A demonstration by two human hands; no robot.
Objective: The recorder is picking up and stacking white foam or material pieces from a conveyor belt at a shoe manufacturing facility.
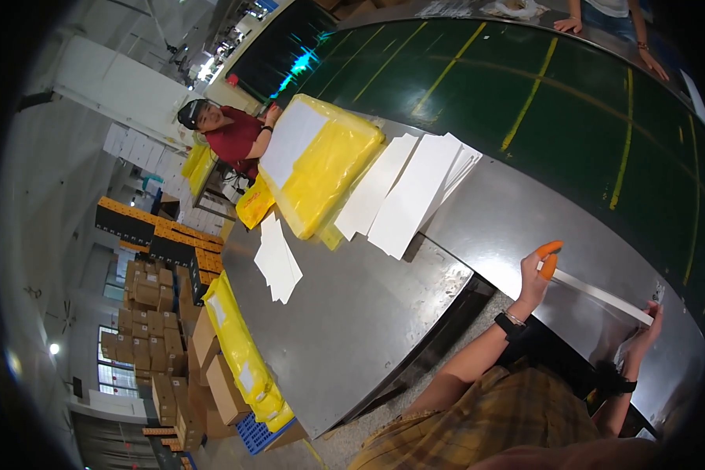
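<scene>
A narrow white strip (pixel 599 295) spans my two hands above the metal edge of the conveyor; it may be a flat sheet or thin stack seen edge-on. My left hand (pixel 536 278), with orange covers on the thumb and a finger, pinches its left end. At the other end my right hand (pixel 644 335) is closed around it, its fingers partly hidden. On the metal table to the left lie several long white sheets (pixel 419 192), fanned out and overlapping. Beside them is a large yellow plastic-wrapped package (pixel 321 160) with a white label.
A green conveyor belt (pixel 572 133) with yellow lines runs along the far side. Smaller white sheets (pixel 276 261) lie on the metal table (pixel 345 313). Yellow packages (pixel 243 352) sit past its left edge, near cardboard boxes (pixel 227 389). A co-worker (pixel 239 139) leans on the large package; another person's hands (pixel 569 25) show far right.
</scene>
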